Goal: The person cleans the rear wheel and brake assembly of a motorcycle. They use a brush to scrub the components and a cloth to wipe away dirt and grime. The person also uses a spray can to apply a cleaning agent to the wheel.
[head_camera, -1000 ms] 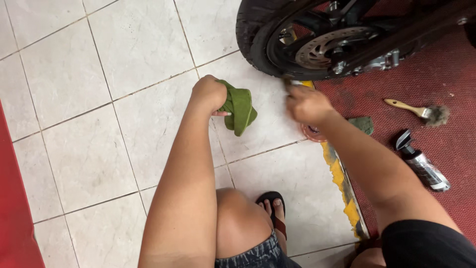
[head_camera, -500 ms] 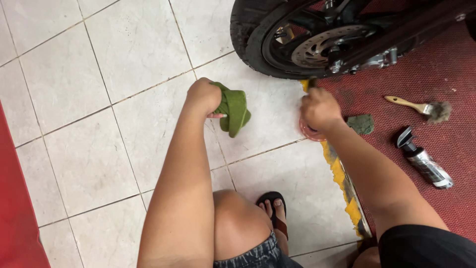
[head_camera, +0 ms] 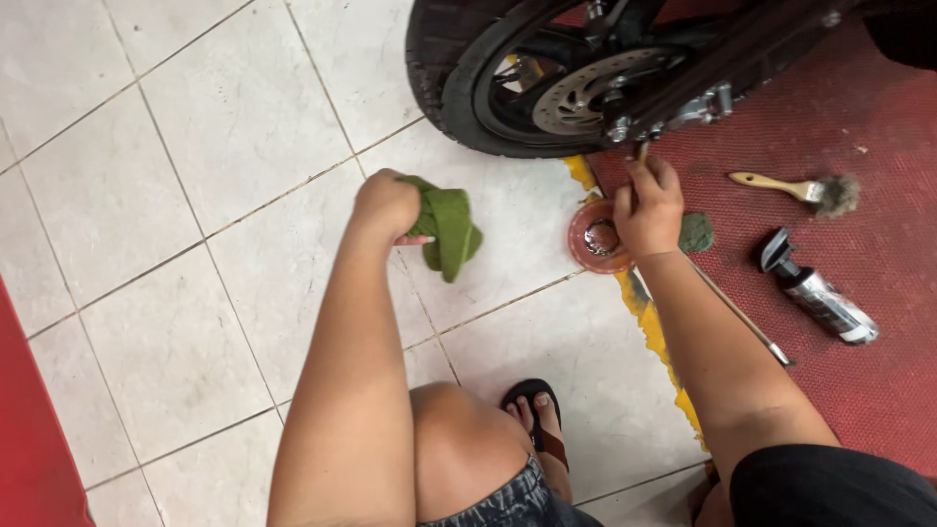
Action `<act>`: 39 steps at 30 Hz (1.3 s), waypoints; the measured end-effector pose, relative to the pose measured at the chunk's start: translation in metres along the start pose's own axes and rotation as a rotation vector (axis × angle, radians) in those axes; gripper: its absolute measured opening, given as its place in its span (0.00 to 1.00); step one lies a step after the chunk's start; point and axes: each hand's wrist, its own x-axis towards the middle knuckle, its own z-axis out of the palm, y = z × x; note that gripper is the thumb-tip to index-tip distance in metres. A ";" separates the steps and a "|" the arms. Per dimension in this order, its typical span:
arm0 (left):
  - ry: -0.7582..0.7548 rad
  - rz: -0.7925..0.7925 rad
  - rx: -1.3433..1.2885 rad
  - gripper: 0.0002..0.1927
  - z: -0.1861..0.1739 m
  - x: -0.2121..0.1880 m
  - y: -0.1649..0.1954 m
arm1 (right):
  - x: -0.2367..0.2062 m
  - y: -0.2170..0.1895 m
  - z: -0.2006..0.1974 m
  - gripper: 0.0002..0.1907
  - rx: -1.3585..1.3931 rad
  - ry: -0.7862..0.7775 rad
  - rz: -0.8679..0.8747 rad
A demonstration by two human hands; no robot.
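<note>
My left hand is closed around a folded green cloth, held just above the white tiled floor. My right hand reaches toward the underside of a motorcycle wheel, fingers pinched on a thin dark tool or rod near the axle; what exactly it grips is hard to tell. Just left of that hand, a small round reddish dish with metal parts sits on the floor. A second green pad lies right of the hand.
A wooden-handled brush and a lying spray can rest on the red mat. A yellow-painted strip edges the mat. My knee and sandalled foot are below. A red surface borders the left.
The view shifted, bringing the wheel closer. My right hand moved from the floor by the dish up toward the wheel's underside. The left hand kept hold of the cloth.
</note>
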 end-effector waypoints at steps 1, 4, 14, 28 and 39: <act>0.005 -0.002 -0.012 0.18 -0.001 0.000 0.000 | 0.000 0.001 -0.002 0.18 -0.025 0.054 0.065; -0.012 -0.024 -0.091 0.18 0.004 0.001 0.002 | -0.003 -0.025 0.019 0.14 0.053 -0.154 -0.043; -0.007 0.034 -0.019 0.20 0.014 -0.003 0.006 | 0.001 0.007 -0.003 0.11 0.099 0.048 0.095; -0.037 0.061 0.013 0.19 0.039 -0.012 0.026 | 0.025 0.033 -0.032 0.08 0.353 0.567 0.574; -0.068 0.073 0.165 0.16 0.064 -0.021 0.037 | 0.007 0.019 -0.022 0.11 0.394 0.441 0.333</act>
